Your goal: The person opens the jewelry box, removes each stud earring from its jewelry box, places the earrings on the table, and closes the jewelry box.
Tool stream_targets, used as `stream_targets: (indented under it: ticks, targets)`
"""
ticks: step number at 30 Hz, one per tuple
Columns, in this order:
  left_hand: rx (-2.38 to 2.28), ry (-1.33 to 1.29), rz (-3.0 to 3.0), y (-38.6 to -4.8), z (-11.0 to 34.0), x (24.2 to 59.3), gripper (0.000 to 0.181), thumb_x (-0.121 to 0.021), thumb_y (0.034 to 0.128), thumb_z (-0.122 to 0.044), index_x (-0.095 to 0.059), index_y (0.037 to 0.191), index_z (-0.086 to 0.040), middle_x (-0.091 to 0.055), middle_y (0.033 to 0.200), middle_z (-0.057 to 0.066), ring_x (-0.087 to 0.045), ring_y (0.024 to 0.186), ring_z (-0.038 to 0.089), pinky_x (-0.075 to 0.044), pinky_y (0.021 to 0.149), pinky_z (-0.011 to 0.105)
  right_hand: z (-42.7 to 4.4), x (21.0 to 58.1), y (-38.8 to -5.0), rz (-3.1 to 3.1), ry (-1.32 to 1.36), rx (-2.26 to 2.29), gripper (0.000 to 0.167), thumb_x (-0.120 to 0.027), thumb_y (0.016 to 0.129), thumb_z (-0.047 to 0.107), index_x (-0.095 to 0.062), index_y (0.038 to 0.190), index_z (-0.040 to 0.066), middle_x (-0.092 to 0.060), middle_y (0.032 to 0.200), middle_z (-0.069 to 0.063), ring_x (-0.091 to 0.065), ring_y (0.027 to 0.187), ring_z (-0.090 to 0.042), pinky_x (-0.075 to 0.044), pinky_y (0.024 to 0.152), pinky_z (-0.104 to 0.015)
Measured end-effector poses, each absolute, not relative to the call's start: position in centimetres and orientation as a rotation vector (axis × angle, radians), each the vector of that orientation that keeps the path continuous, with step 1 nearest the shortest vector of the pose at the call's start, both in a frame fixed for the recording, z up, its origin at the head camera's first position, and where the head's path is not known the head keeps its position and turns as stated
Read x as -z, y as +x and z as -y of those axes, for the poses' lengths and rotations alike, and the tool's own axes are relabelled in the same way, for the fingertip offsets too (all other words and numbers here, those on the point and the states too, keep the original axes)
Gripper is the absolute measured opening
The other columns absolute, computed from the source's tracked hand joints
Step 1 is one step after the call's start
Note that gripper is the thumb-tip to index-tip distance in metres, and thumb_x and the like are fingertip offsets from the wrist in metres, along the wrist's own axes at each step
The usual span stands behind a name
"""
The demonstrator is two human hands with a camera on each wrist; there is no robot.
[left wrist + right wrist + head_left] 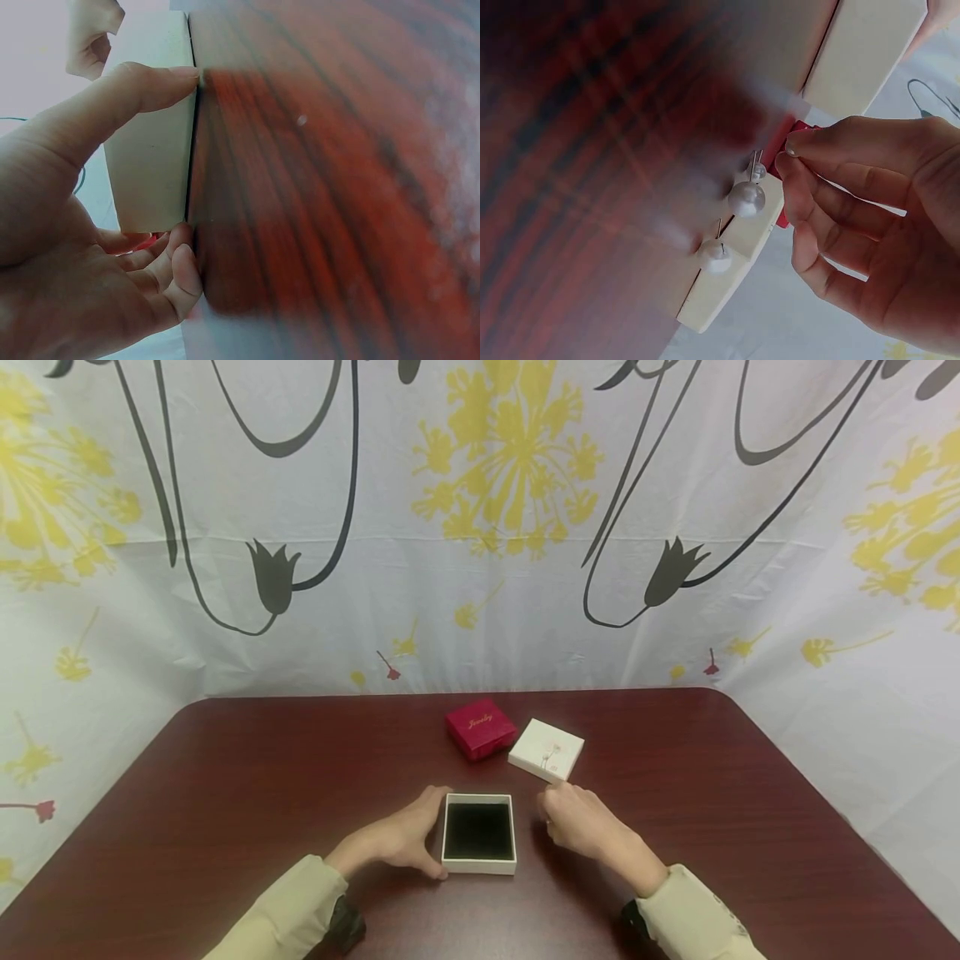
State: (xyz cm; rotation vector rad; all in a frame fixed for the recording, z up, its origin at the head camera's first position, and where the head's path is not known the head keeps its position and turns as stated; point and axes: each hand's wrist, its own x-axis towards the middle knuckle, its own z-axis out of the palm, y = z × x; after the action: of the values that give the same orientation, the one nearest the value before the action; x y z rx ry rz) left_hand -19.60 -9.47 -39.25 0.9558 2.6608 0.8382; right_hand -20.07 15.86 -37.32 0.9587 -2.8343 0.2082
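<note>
A small square box (478,866) with white walls and a dark pad inside stands on the table. My left hand (405,837) spans its left side, thumb at the near corner and fingers at the far one, holding it. To the right of the box, my right hand (577,817) is low over the table. Its thumb and index fingertip pinch a tiny shiny piece, seemingly a small pearl earring (790,151), mostly hidden. Near those fingertips lie a large pearl earring (747,199), another pearl earring (714,256) and a smaller pearl (759,172), all out of sight in the head view.
Behind the right hand lies a white box lid (546,750) with a flower drawing. Beside it sits a red jewelry box (481,728). The dark wood table (300,760) ends at a patterned curtain (420,527).
</note>
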Motion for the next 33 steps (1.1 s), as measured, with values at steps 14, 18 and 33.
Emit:
stream_targets:
  ticks: [14,18,33]
  targets:
    - [-0.837,0.952,-2.671,-19.52,9.4,39.21,0.093,-0.081,0.0531,-0.017,-0.027,0.125,0.01,-0.037,0.116,0.014,-0.039,0.112,0.025,-0.034,0.095,0.039,-15.95,37.38,-19.93,2.868,0.977,-0.18,0.022,-0.058,0.061,-0.007,-0.05,0.054,0.013,-0.046,0.055,0.004,-0.043,0.048,-0.011,-0.037,0.041,-0.028]
    - [-0.832,0.93,-2.672,-19.47,9.38,39.16,0.094,-0.081,0.0532,-0.017,-0.027,0.126,0.01,-0.037,0.117,0.015,-0.038,0.113,0.026,-0.034,0.095,0.04,-15.94,37.45,-19.96,2.871,0.986,-0.169,0.026,-0.058,0.062,-0.008,-0.045,0.052,0.014,-0.04,0.052,0.005,-0.036,0.047,-0.009,-0.033,0.039,-0.026]
    - [-0.841,0.949,-2.68,-19.43,9.38,39.21,0.094,-0.081,0.052,-0.017,-0.028,0.125,0.009,-0.038,0.115,0.014,-0.039,0.112,0.025,-0.034,0.095,0.039,-15.76,37.23,-19.78,2.894,0.98,-0.163,0.034,-0.056,0.063,-0.008,-0.034,0.05,0.015,-0.024,0.054,0.008,-0.025,0.05,-0.009,-0.026,0.04,-0.026]
